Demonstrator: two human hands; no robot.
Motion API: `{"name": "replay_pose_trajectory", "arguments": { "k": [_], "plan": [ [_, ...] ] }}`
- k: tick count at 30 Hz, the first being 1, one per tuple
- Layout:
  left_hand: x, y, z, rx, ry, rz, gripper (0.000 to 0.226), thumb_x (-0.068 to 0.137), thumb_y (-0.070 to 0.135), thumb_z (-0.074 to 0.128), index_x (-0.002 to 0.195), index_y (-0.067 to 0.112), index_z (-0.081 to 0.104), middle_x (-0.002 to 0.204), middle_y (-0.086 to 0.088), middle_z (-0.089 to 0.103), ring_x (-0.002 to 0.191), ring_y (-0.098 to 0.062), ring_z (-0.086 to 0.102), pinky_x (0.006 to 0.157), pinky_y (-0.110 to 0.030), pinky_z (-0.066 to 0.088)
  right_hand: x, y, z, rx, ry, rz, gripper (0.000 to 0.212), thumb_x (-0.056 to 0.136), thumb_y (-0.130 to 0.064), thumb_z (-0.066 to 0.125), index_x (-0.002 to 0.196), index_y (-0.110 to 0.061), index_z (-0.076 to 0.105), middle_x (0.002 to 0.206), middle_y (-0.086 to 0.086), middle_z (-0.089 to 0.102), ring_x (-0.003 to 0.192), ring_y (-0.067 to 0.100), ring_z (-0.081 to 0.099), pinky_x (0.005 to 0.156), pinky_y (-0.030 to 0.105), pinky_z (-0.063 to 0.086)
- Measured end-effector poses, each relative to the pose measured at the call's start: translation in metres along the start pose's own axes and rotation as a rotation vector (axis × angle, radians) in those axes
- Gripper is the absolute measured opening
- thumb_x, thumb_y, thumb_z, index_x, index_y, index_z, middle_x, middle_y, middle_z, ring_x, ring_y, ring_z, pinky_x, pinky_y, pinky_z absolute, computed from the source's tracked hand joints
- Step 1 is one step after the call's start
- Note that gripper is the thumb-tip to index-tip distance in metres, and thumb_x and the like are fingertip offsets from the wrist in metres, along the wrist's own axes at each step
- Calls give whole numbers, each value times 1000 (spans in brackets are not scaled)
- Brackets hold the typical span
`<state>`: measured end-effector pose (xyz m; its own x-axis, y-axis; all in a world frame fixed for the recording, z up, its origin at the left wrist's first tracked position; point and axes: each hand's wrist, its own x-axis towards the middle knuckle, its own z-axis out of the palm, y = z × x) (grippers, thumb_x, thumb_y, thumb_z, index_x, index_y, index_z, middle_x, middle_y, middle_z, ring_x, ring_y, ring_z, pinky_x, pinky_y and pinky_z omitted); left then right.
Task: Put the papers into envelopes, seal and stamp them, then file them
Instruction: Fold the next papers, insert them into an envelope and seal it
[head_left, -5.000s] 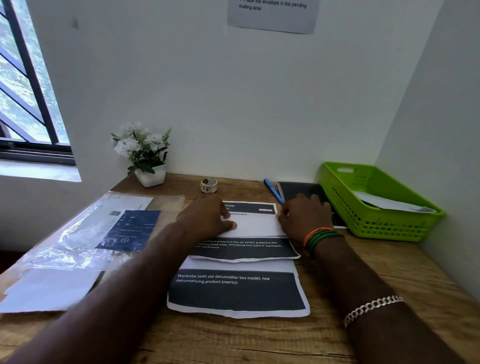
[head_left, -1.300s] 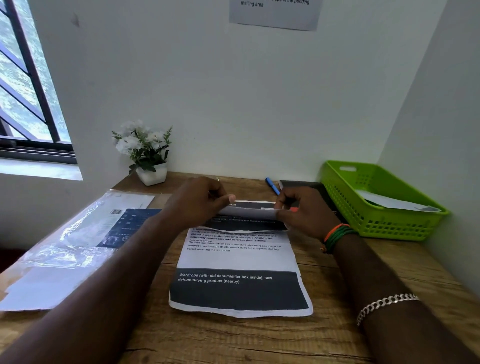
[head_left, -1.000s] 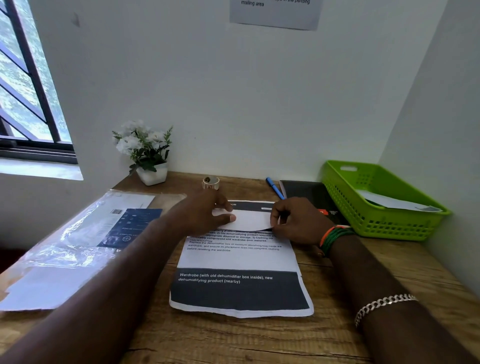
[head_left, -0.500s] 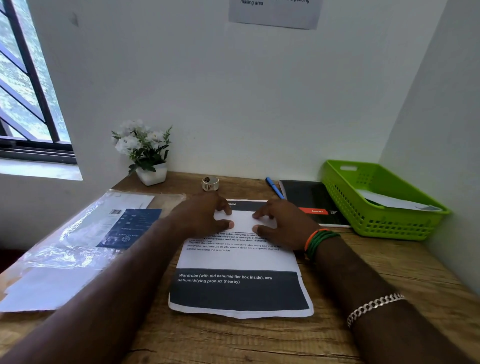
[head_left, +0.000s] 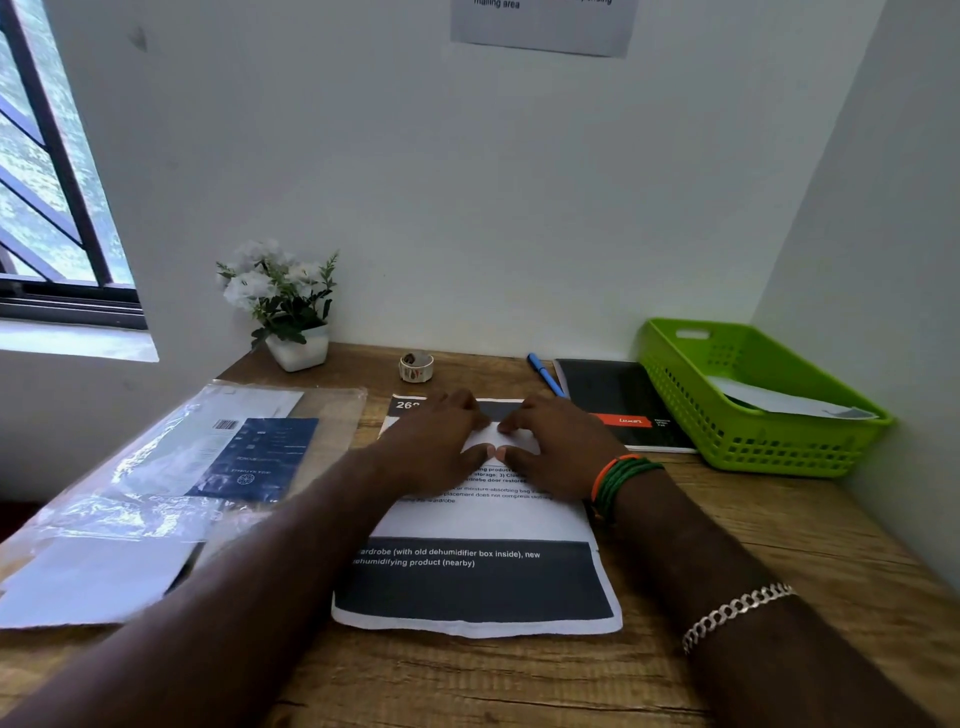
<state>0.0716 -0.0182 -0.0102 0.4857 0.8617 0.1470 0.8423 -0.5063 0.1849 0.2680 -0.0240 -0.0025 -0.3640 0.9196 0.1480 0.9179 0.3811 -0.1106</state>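
Two of my hands are covering most of the small folded white paper (head_left: 485, 435), so its edges are hard to make out. My left hand (head_left: 434, 446) and right hand (head_left: 555, 448) are lying side by side, fingers fairly flat, pressing the fold down, thumbs almost touching. It is resting on the upper part of the large printed white-and-black sheet (head_left: 478, 582), which is lying flat on the wooden desk (head_left: 467, 680). Another white paper (head_left: 779, 401) is sitting partly hidden inside the green plastic basket (head_left: 769, 447) at far right.
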Motion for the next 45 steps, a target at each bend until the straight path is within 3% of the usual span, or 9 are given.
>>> {"name": "replay_pose_trajectory", "arguments": {
  "k": [8,20,30,34,39,45],
  "plan": [
    [1,-2,2,14,-51,13,56,105,47,45,154,21,40,148,-2,34,138,-20,30,114,-41,35,-1,-6,-1,-44,9,25,41,94,-56,51,129,-36,57,132,-8,52,126,19,48,100,50,46],
    [-6,-21,-22,83,-87,-181,52,101,55,48,142,23,52,149,-3,47,136,-23,44,109,-43,41,-2,-6,-5,-25,-7,63,37,95,-55,50,128,-39,57,132,-11,52,126,15,48,101,48,43],
    [-12,-39,-32,112,-45,-407,47,98,56,54,126,18,58,132,-7,59,118,-27,58,94,-43,50,-3,-5,-5,-10,-9,64,36,95,-55,51,126,-38,58,130,-11,52,122,14,50,100,46,44],
    [-13,-39,-25,165,-11,-338,51,96,59,53,131,22,58,140,-4,53,125,-26,53,101,-47,48,-3,-7,-4,-10,2,64,43,95,-60,46,130,-36,54,131,-8,53,122,17,51,99,48,46],
    [-9,-22,-15,41,-30,-236,52,95,58,57,138,30,53,147,-2,48,134,-24,44,108,-49,44,-4,-9,0,-77,-46,62,56,96,-67,33,147,-44,37,143,-3,43,135,23,40,103,52,43],
    [-9,-21,-14,-9,-29,-237,52,95,54,60,140,29,52,152,-5,43,141,-26,37,113,-49,39,-4,-14,3,-114,-38,75,52,97,-67,29,143,-46,41,144,-2,40,136,24,38,103,55,39]
  ]
}}
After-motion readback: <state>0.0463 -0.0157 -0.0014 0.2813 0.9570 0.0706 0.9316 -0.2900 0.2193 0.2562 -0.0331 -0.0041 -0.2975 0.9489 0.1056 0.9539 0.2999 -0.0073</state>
